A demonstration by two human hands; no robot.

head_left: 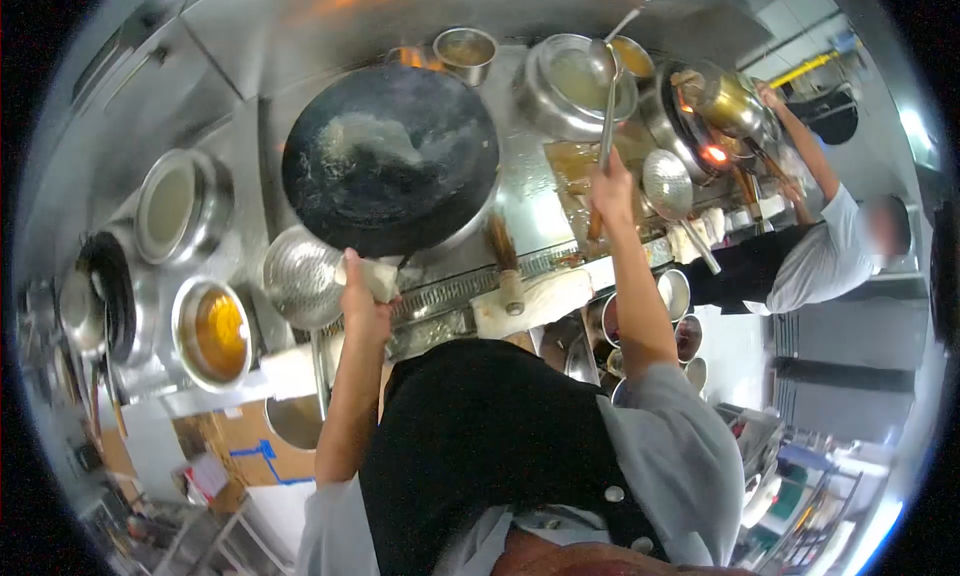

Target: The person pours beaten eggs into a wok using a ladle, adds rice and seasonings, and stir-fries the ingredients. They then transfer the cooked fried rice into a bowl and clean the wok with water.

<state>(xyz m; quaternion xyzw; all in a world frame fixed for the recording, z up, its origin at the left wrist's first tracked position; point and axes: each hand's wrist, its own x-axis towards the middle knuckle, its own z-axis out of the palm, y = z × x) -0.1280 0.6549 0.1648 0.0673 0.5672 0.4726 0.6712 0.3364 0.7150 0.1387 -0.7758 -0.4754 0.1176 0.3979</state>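
A large dark wok [390, 161] sits over the stove, with a whitish patch inside. My left hand [366, 301] is closed around a folded pale cloth [377, 278] at the wok's near edge. My right hand [612, 198] grips the handle of a metal ladle [609, 106], whose bowl is up near a metal pot [578, 84] of pale liquid. Left of my left hand is a perforated strainer [303, 278]. Another perforated strainer [667, 186] lies right of my right hand. A brush [506, 266] stands between my hands, by a white cloth [533, 304].
At the left are a pot of pale liquid [170, 208] and a bowl with orange contents [215, 334]. A small metal pot [466, 51] stands behind the wok, near flames. At the right a co-worker [825, 251] holds a pot [735, 106] over a lit burner.
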